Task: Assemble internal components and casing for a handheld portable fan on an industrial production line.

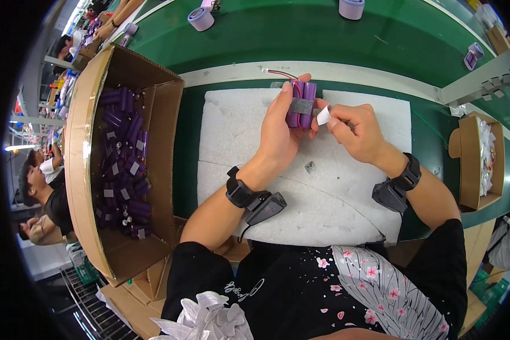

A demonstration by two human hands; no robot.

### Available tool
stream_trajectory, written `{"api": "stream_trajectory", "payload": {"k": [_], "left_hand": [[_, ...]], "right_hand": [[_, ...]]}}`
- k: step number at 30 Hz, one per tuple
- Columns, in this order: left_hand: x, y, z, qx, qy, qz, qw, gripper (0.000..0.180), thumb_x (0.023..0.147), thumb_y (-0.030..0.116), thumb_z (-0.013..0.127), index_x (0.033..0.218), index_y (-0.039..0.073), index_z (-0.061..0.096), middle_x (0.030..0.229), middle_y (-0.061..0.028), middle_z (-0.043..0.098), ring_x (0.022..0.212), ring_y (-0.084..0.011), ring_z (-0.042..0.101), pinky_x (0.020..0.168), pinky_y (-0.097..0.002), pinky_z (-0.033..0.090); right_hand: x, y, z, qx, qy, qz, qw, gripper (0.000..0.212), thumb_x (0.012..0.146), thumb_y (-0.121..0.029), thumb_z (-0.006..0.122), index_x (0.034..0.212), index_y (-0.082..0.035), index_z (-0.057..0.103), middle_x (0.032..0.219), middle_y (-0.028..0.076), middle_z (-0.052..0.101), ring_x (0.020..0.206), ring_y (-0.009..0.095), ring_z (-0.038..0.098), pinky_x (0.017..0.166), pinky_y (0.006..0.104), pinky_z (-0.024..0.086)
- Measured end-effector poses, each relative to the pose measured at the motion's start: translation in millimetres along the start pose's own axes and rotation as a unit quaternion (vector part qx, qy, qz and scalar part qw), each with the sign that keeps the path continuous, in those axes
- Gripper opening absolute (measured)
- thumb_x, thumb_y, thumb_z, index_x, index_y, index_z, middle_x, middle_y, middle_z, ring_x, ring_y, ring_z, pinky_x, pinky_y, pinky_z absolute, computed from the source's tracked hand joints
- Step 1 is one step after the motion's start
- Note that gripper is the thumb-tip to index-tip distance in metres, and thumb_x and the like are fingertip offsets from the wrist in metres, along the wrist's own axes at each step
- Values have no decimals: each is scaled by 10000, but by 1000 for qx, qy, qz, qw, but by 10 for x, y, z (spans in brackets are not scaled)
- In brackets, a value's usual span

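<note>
A purple battery pack (293, 118) of side-by-side cylinders is in my left hand (279, 126), its fingers wrapped round the pack from behind. Across its middle runs a grey foam strip (302, 106), and red and black wires with a small white plug (266, 71) stick out at the top. Close to the pack's right side, my right hand (360, 131) pinches a small white paper piece (323, 116) between thumb and fingers. Beneath both hands lies a white foam mat (238, 136), with a small clear scrap (310, 166) on it.
To the left stands a large open cardboard box (167, 164) with many purple battery packs (119, 175). A smaller carton (469, 164) with white pieces sits at right. Purple round parts (201, 18) rest on the green conveyor (277, 34) beyond a pale rail (379, 75). Other people work at far left.
</note>
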State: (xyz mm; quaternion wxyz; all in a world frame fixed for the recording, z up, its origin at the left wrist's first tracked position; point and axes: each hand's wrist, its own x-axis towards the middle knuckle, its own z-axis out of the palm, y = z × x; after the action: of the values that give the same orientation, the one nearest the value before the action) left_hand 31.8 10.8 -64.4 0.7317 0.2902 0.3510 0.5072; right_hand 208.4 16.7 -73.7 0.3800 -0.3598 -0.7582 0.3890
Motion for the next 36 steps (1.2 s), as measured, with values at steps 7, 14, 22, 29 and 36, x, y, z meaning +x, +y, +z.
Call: {"api": "stream_trajectory", "payload": {"k": [7, 14, 22, 29, 36], "left_hand": [[5, -2, -2, 7, -8, 0, 1000, 563, 1014, 476, 317, 1376, 53, 402, 935, -112, 648, 607, -131, 554, 521, -275, 444], [17, -17, -10, 4, -9, -3, 1000, 576, 1010, 486, 318, 1378, 50, 399, 935, -110, 648, 602, -131, 557, 516, -276, 446], [10, 0, 5, 9, -8, -5, 1000, 587, 1006, 498, 319, 1382, 53, 393, 935, -109, 646, 606, -130, 558, 516, -275, 443], [9, 8, 19, 7, -12, -8, 1000, 586, 1004, 503, 324, 1378, 59, 400, 934, -105, 642, 613, -132, 559, 519, -277, 437], [13, 18, 39, 8, -13, -9, 1000, 588, 1002, 509, 322, 1379, 65, 405, 937, -100, 638, 619, -130, 559, 526, -274, 438]], "right_hand": [[-1, 22, 12, 19, 14, -6, 1000, 205, 867, -96, 534, 686, 0, 544, 511, 87, 448, 422, 138, 409, 438, 294, 325], [-5, 26, 11, 4, 9, -5, 1000, 202, 854, -87, 511, 665, -15, 524, 505, 27, 470, 445, 100, 426, 452, 261, 341], [-1, 33, 17, 20, 17, -5, 1000, 178, 849, -90, 537, 697, 2, 547, 517, 102, 456, 418, 155, 412, 436, 294, 327], [0, 48, 14, 25, 16, -8, 1000, 181, 850, -90, 537, 694, 0, 550, 505, 101, 449, 411, 152, 404, 434, 295, 325], [6, 30, -28, -3, -4, 3, 1000, 186, 857, -83, 511, 697, 0, 559, 509, 43, 466, 446, 100, 417, 462, 261, 356]]}}
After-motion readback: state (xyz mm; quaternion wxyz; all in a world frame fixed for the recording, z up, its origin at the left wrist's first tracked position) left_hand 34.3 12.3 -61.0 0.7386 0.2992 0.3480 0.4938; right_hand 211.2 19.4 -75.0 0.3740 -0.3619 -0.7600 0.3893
